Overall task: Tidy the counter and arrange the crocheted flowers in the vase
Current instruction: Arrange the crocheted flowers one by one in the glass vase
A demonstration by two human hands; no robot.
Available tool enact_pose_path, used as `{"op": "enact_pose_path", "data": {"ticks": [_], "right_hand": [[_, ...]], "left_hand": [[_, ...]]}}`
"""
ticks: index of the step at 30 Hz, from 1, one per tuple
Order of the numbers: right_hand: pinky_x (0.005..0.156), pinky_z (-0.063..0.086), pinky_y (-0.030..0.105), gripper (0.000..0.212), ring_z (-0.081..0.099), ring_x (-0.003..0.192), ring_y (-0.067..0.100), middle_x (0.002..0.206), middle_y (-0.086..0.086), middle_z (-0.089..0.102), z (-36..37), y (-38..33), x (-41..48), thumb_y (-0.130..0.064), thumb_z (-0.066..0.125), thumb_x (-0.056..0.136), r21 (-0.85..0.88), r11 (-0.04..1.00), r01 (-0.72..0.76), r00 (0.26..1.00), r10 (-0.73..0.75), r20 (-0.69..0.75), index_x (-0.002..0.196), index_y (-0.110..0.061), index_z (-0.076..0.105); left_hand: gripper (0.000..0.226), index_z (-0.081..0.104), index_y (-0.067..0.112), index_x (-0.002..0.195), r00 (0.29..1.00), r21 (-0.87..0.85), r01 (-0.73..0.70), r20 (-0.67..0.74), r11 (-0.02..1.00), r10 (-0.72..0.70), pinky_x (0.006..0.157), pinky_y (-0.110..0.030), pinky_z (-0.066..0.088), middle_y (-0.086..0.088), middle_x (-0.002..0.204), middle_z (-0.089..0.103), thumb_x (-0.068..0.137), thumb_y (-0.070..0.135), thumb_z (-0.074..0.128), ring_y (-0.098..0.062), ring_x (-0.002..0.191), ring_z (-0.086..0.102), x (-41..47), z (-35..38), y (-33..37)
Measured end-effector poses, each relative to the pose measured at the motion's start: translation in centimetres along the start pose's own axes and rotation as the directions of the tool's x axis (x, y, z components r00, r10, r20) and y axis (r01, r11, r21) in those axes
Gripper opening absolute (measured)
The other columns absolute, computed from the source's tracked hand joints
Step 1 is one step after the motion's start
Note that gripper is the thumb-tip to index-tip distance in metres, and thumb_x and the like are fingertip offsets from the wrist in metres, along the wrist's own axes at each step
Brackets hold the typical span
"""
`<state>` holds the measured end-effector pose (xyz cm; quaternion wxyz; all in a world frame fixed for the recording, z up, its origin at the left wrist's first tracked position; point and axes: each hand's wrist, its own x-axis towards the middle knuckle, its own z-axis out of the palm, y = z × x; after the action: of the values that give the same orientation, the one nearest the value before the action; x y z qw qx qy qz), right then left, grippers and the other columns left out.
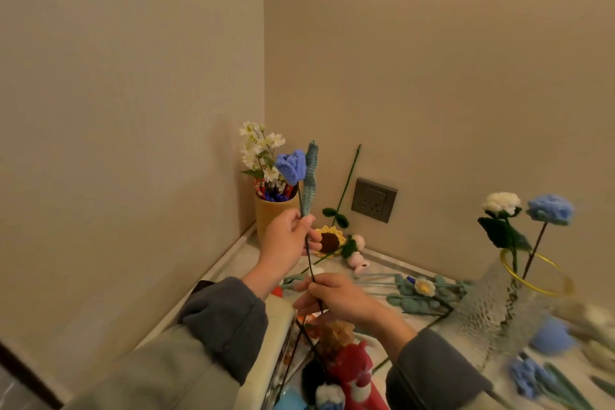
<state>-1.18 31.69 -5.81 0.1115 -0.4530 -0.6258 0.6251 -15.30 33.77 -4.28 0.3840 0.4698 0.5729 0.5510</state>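
A wooden cup [271,215] with pens and white flowers is tucked into the corner, at 11 o'clock from the left hand [284,240]. A blue tulip [291,166] is held up in the air by both hands. Its thin dark stem is pinched near the blue-green leaf [309,176] by the curled fingers of the left hand, so the head is kept upright. Lower down, at 5 o'clock, the stem is pinched by the right hand [336,296], likely so it can be steered. A sunflower [329,241] and a daisy [424,286] are left lying on the counter [239,263], not yet put away. At 3 o'clock from the hands, the glass vase [492,306] is stood, with a white rose [501,202] and a blue rose [550,209] already set in it. The tulip is probably meant to be moved there next.
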Motion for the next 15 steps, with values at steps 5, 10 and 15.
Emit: {"op": "enact_pose_path", "data": {"ticks": [5, 10, 15], "right_hand": [[0.075, 0.053, 0.027, 0.027, 0.063, 0.096, 0.011, 0.113, 0.006, 0.07, -2.6, 1.9, 1.9, -0.016, 0.046, 0.097, -0.134, 0.989, 0.064, 0.98, -0.088, -0.176, 0.117, -0.016, 0.064], [0.096, 0.051, 0.033, 0.038, 0.058, 0.114, 0.013, 0.131, -0.002, 0.061, -5.1, 4.0, 5.7, -0.014, 0.046, 0.094, -0.535, 0.845, -0.03, 0.911, -0.197, -0.363, 0.13, -0.021, 0.06], [0.094, 0.049, 0.032, 0.039, 0.055, 0.119, 0.016, 0.132, -0.005, 0.059, -6.2, 5.2, 8.8, -0.021, 0.054, 0.092, -0.719, 0.683, -0.132, 0.92, -0.186, -0.346, 0.13, -0.03, 0.058]], "left_hand": [[0.018, 0.053, 0.017, 0.085, 1.0, 0.056, 0.021, 0.008, 0.998, -0.022, 0.059, -0.034, 0.056, -0.004, 0.065, 0.067, 0.1, 0.023, 0.045, -0.021, 0.06, 0.069, 0.8, 0.2, -1.6], [0.016, 0.057, 0.015, 0.092, 0.996, 0.05, 0.079, 0.035, 0.996, -0.08, 0.061, -0.032, 0.056, -0.004, 0.069, 0.068, 0.1, 0.024, 0.046, -0.02, 0.063, 0.068, 2.1, 0.3, -2.8], [0.017, 0.059, 0.011, 0.094, 0.992, 0.012, 0.12, 0.048, 0.993, -0.12, 0.056, -0.025, 0.052, -0.003, 0.072, 0.064, 0.099, 0.023, 0.048, -0.016, 0.063, 0.065, 3.4, 1.0, -4.3]]}}
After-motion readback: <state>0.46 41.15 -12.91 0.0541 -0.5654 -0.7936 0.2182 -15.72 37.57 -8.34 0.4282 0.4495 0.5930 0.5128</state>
